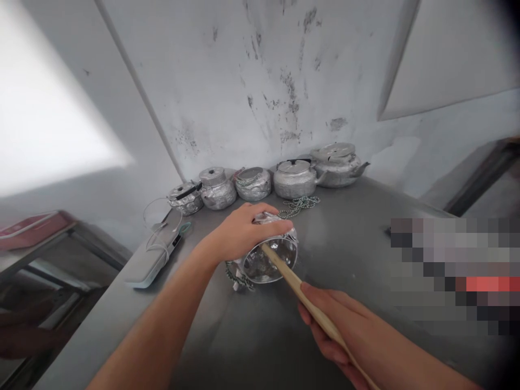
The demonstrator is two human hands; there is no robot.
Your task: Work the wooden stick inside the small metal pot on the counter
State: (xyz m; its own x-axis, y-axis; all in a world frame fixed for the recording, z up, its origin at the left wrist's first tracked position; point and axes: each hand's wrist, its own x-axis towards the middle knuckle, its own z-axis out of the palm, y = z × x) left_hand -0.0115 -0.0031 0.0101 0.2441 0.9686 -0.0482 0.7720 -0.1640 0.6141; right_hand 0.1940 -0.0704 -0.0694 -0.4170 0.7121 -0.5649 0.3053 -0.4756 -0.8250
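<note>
A shiny, dented metal pot (262,271) lies tilted on the table with its round mouth facing me. My left hand (247,230) is closed over its upper side, thumb near the rim. A dark braided cord (239,277) hangs at the pot's lower left. My right hand (337,319) grips a pale wooden stick (298,290). The stick's far end reaches into the pot's mouth, and its tip is hidden inside. Just beyond the pot, a loose green-and-white cord (300,205) lies on the table.
Several dented metal kettles (296,181) and pots stand along the wall at the back of the grey table (252,352). At the left edge lies a grey power bank-like box (152,260) with a white cable. A pink tray (34,227) sits on a side shelf. Something pixelated (467,271) is at right.
</note>
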